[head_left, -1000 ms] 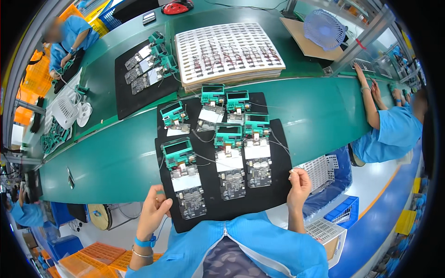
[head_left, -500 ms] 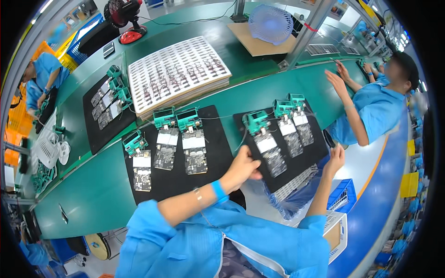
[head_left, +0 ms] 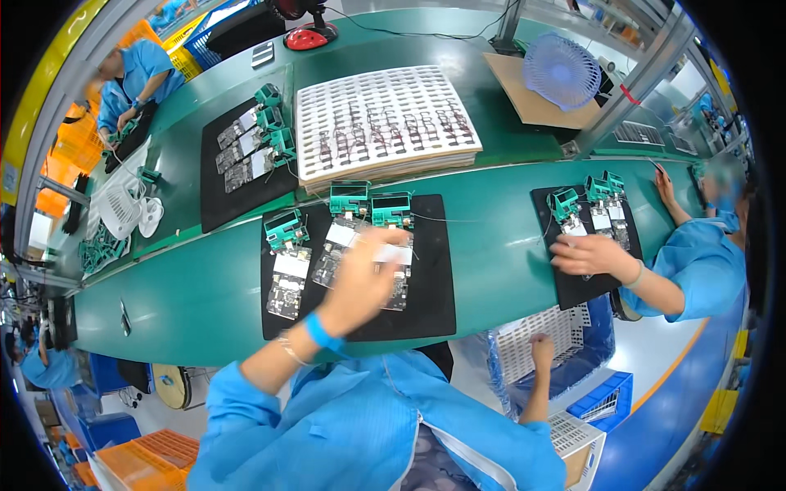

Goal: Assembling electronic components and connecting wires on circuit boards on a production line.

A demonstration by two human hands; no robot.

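I register the left hand [head_left: 360, 270] motion-blurred above the near black mat [head_left: 432, 295], fingers partly extended and loosely bent, with nothing seen in its hold; contact with the boards below cannot be determined. I register the right hand [head_left: 542, 352] folded into a fist in front of the worktop [head_left: 495, 213], beside the bag-lined crate [head_left: 595, 327], with nothing seen protruding. The near mat lies at the worktop's front edge and carries three circuit boards [head_left: 286, 288] with green frames at their far ends; the left hand partly covers them. A right-hand mat [head_left: 577, 293], also at the front edge, carries similar boards beneath a co-worker's hand [head_left: 591, 255]. Behind the seam, the rear surface supports a loaded mat [head_left: 214, 204] toward its left, a white tray stack [head_left: 385, 114] at centre and a bluish basket [head_left: 562, 72] on cardboard [head_left: 512, 86] toward the right. A red fan base [head_left: 311, 37] stands farther back. Orange crates [head_left: 151, 458] occupy the floor at left; a blue aisle [head_left: 655, 409] runs at right.
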